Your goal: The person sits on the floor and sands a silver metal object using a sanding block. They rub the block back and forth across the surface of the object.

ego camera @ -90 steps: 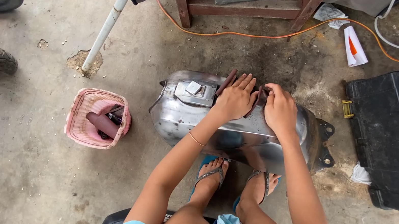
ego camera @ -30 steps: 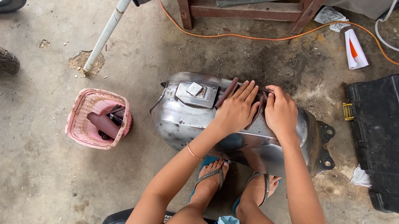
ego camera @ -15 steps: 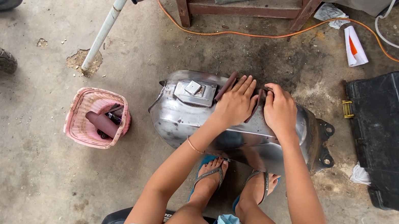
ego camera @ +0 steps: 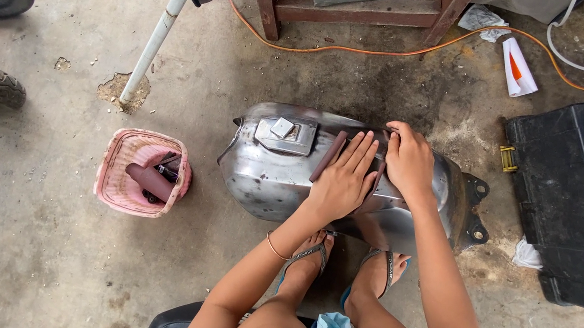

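While flat, hands (ego camera: 374, 171) on tank (ego camera: 268, 176)

Stained concrete floor (ego camera: 31, 257), on which are set a bare metal fuel tank (ego camera: 268, 176), a pink basket (ego camera: 123, 198), a black case (ego camera: 572, 208), an orange cable (ego camera: 367, 50) and a wooden stand (ego camera: 357, 11).

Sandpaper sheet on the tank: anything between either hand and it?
Nothing visible. The left hand lies flat on the dark sandpaper sheet, and the right hand presses its other end against the bare metal fuel tank. Both hands are in direct contact.
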